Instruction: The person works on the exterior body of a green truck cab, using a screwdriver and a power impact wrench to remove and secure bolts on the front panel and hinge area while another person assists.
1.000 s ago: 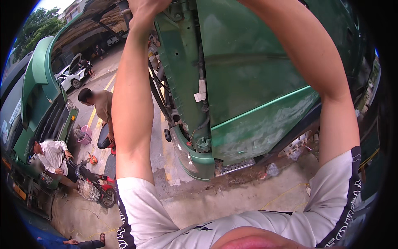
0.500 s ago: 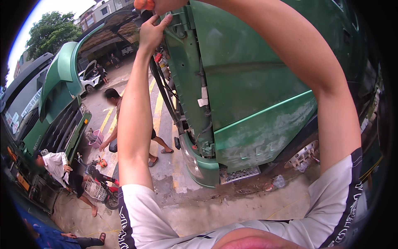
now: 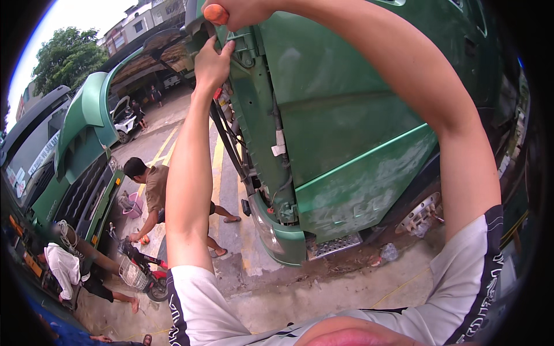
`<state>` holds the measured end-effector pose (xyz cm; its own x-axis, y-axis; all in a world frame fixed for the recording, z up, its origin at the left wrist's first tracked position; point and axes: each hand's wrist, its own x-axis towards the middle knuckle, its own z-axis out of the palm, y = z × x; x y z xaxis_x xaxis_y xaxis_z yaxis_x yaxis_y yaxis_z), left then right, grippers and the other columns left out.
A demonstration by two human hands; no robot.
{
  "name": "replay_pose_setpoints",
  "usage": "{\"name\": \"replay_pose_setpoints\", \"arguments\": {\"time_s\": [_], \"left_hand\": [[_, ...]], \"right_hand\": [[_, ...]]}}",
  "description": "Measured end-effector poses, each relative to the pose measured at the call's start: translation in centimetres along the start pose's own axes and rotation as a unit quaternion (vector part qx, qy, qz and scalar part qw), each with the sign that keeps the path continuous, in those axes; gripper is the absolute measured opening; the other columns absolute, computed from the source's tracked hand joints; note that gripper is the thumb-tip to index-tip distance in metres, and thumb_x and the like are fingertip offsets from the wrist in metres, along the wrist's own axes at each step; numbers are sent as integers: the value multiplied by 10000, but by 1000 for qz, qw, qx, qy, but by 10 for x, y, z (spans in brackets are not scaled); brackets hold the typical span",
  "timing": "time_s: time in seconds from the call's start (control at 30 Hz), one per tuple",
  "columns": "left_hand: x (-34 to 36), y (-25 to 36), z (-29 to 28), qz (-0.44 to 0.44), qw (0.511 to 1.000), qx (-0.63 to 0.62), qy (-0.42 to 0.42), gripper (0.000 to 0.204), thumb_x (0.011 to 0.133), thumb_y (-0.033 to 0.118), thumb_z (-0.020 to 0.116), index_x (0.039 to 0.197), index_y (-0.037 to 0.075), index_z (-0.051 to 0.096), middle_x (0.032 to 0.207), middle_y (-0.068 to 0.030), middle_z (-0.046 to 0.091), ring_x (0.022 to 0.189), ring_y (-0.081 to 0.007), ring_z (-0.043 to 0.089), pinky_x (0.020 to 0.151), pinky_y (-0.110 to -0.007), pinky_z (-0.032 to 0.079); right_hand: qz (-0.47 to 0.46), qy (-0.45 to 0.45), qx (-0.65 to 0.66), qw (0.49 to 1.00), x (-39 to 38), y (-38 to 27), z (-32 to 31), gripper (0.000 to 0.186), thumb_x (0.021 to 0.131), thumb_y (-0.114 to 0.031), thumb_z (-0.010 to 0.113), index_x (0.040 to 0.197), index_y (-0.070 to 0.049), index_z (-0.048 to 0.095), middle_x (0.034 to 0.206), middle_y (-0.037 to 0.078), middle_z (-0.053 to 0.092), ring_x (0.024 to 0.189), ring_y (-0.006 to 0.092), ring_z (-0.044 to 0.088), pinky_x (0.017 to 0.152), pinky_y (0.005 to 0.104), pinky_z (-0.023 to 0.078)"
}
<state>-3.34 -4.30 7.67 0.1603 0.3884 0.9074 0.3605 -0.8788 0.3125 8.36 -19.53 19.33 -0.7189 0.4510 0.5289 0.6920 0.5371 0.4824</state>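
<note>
At the top of the view, my right hand is closed round an orange handle with a rounded end. The rest of that tool is hidden or out of view. Just below it, my left hand reaches up to the edge of the green truck cab, beside a metal hinge bracket. Its thumb and forefinger stretch upward and apart, with no object visible between them; its other fingers are mostly hidden. Dark hoses and a cable run down the cab's open front edge below the hands.
Left stands another green truck with a raised panel. A person in brown bends by a red motorbike with a white basket; a person in white leans nearby. A pink bucket and a metal step are also there.
My right hand and the orange handle have come lower into view. The person in brown has moved left and reaches to the motorbike. The person in white has bent forward.
</note>
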Motion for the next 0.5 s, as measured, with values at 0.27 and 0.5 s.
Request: {"name": "replay_pose_setpoints", "arguments": {"time_s": [0.27, 0.5], "left_hand": [[17, 12, -32, 0, 994, -65, 85, 224, 930, 182, 618, 1034, -1, 693, 934, -70, 721, 753, -159, 636, 710, -324, 500], [13, 49, -59, -97, 957, -273, 1, 154, 935, 84, 570, 1042, 43, 673, 754, 49, 471, 595, -33, 390, 543, -230, 361]], "right_hand": [[56, 54, 22, 997, 17, 7, 3, 85, 709, -79, 685, 780, -54, 646, 691, 155, 653, 652, 292, 632, 634, 414, 507], [73, 83, 128, 986, -16, 8, -19, 102, 721, -43, 711, 733, -47, 610, 586, 63, 553, 589, 146, 549, 581, 339, 478]]}}
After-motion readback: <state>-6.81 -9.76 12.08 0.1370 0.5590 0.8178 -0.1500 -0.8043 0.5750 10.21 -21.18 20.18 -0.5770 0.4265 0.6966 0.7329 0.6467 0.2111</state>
